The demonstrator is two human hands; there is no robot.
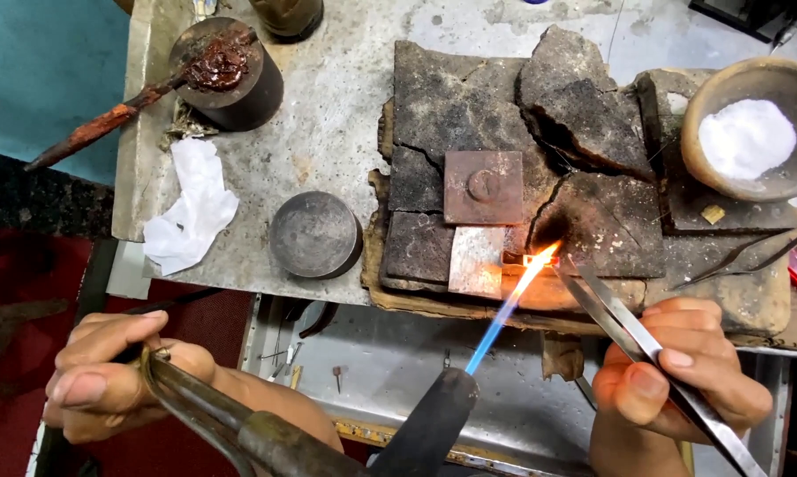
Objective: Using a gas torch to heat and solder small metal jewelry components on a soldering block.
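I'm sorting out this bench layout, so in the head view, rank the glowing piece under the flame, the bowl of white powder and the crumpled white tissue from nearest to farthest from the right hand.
1. Glowing piece: just up-left of the right hand, at the tweezer tips.
2. Bowl of white powder: above the hand, far right corner.
3. Crumpled white tissue: far across on the left side.

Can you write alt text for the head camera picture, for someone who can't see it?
A blue torch flame heats a small glowing piece on cracked dark blocks. The right hand holds metal tweezers beside it; the left hand grips the torch.
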